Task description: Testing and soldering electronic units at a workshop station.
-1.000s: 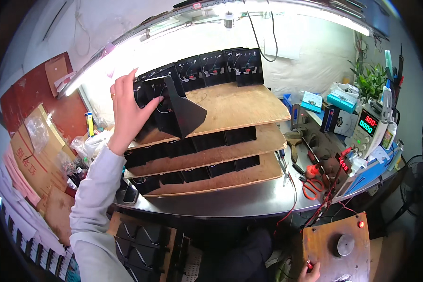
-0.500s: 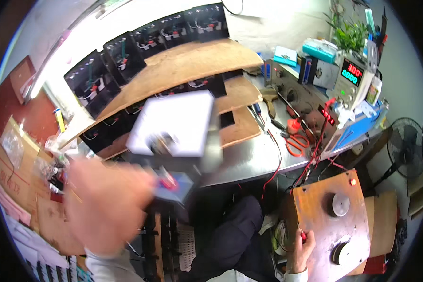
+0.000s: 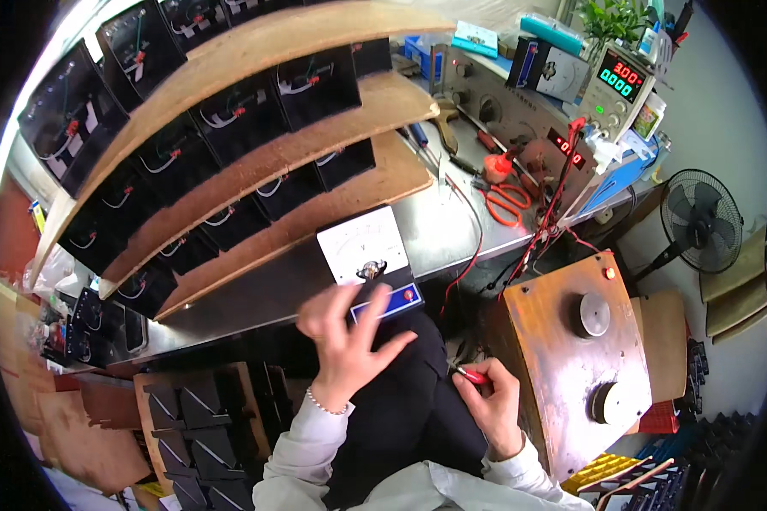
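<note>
An analog meter [image 3: 362,243] with a white dial, a bare mechanism at the dial's lower edge and a blue strip stands at the bench's front edge, above my lap. A red knob or terminal sits at the strip's right end. My left hand [image 3: 349,345] is just before the meter, open with fingers spread; its fingertips overlap the meter's lower left corner, and I cannot tell whether they touch. Over my right thigh, my right hand [image 3: 493,400] pinches a small red-sleeved clip [image 3: 471,375], its tip pointing up and left.
Wooden shelves [image 3: 392,102] carry several black meter housings. A wooden box [image 3: 562,366] with two metal knobs stands at right. Orange-handled scissors [image 3: 509,204], red leads [image 3: 550,221] and a power supply [image 3: 615,94] lie behind it. Black parts [image 3: 200,426] fill a rack at lower left.
The meter, blurred before, now stands still farther down and right at the bench edge. My left hand has moved right and opened. My right hand has moved left, off the wooden box, keeping the clip.
</note>
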Motion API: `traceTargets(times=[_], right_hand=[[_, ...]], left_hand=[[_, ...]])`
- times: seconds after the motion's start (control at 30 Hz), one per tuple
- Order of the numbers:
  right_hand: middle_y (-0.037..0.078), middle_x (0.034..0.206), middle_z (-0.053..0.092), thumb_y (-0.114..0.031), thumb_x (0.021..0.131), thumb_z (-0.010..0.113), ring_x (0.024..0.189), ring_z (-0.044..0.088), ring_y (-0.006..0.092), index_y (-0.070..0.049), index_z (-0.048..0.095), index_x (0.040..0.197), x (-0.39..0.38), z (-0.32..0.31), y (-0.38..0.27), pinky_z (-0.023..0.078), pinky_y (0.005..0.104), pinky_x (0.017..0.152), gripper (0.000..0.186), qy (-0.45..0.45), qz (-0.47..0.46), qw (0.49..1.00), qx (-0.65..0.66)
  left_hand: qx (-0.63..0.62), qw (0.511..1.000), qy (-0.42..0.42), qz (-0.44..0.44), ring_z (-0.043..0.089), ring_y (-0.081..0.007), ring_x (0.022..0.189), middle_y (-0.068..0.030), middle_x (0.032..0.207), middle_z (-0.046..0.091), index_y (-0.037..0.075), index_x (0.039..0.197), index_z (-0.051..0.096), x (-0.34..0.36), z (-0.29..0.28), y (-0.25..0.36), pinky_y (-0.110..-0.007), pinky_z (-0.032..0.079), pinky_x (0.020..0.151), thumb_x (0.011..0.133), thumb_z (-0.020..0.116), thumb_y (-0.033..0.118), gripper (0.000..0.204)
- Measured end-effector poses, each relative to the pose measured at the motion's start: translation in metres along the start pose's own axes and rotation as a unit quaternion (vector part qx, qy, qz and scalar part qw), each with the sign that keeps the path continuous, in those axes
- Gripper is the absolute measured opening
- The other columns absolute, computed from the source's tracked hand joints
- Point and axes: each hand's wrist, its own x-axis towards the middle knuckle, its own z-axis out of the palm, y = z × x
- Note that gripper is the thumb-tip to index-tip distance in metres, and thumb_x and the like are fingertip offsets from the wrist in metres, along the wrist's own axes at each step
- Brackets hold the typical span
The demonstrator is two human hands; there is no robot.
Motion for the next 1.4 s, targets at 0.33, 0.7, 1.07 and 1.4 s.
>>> traceTargets(times=[0.33, 0.7, 1.07, 1.4], right_hand=[[0.011, 0.071, 0.056, 0.004, 0.073, 0.078, 0.059, 0.058, 0.0242, 0.001, 0.062, 0.086, 0.067, 0.076, -0.039, 0.045, 0.0307, 0.054, 0.02, -0.007, -0.315, 0.948, -0.049], [0.002, 0.091, 0.065, -0.001, 0.082, 0.08, 0.08, 0.061, 0.0057, -0.001, 0.064, 0.102, 0.044, 0.075, -0.036, 0.047, 0.019, 0.068, 0.026, -0.034, -0.009, 0.961, 0.273], [0.011, 0.075, 0.059, 0.0, 0.074, 0.081, 0.065, 0.056, 0.0244, -0.002, 0.062, 0.083, 0.088, 0.045, -0.026, 0.044, 0.0319, 0.055, 0.021, 0.026, -0.284, 0.957, -0.059], [0.01, 0.091, 0.065, -0.002, 0.075, 0.083, 0.07, 0.062, 0.0179, -0.001, 0.065, 0.093, 0.08, 0.053, -0.021, 0.05, 0.0265, 0.061, 0.025, 0.039, -0.164, 0.985, 0.047]], left_hand=[[-0.394, 0.886, -0.168, -0.178, 0.038, -0.0266, 0.139, -0.0188, 0.154, 0.032, 0.012, 0.159, 0.009, 0.03, 0.013, -0.08, -0.041, 0.035, 0.114, 0.075, 0.08, -0.002, 0.111], [-0.401, 0.876, -0.187, -0.189, 0.045, -0.024, 0.132, -0.0166, 0.147, 0.041, 0.017, 0.16, 0.004, 0.03, 0.014, -0.085, -0.039, 0.04, 0.109, 0.078, 0.074, -0.008, 0.111], [-0.537, 0.783, -0.147, -0.276, 0.048, -0.0264, 0.131, -0.017, 0.148, 0.037, 0.014, 0.159, 0.01, 0.036, 0.009, -0.066, -0.04, 0.047, 0.105, 0.079, 0.073, -0.008, 0.105], [-0.492, 0.818, -0.138, -0.263, 0.047, -0.0256, 0.132, -0.0169, 0.146, 0.038, 0.012, 0.159, 0.014, 0.036, 0.01, -0.074, -0.04, 0.046, 0.105, 0.076, 0.078, -0.003, 0.106]])
